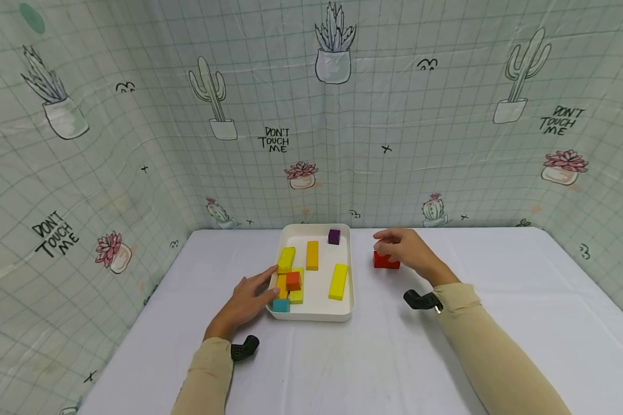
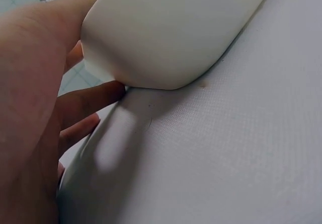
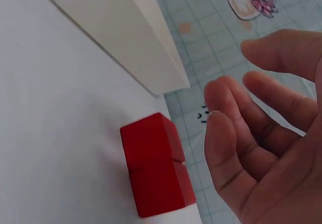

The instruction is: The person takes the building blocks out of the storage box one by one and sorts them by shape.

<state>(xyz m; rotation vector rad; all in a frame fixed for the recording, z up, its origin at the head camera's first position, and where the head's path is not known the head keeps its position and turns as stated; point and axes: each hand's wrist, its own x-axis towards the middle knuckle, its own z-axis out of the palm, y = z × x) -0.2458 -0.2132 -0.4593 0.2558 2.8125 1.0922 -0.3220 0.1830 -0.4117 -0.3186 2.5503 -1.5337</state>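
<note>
A white tray [image 1: 311, 316] holds several coloured blocks. At its left side is my left hand [image 1: 245, 302], thumb over the rim and fingers against the outside. The left wrist view shows that thumb passing behind the top edge, with a fingertip [image 2: 118, 86] at the tray's lower corner. My right hand [image 1: 410, 252] hovers over two red blocks [image 1: 386, 263] on the table, right of the tray. In the right wrist view the red blocks [image 3: 156, 163] touch each other, and the right hand [image 3: 266, 133] has loosely bent fingers apart from them, holding nothing.
Inside the tray, a purple cube [image 1: 334, 237] lies at the back right, a yellow block [image 1: 338, 282] near the right wall and an orange-yellow block [image 1: 312, 255] mid-tray. An orange cube [image 1: 293, 281] sits on blocks at left, near a blue block [image 1: 281, 305]. A patterned cloth [image 1: 342, 115] rises behind.
</note>
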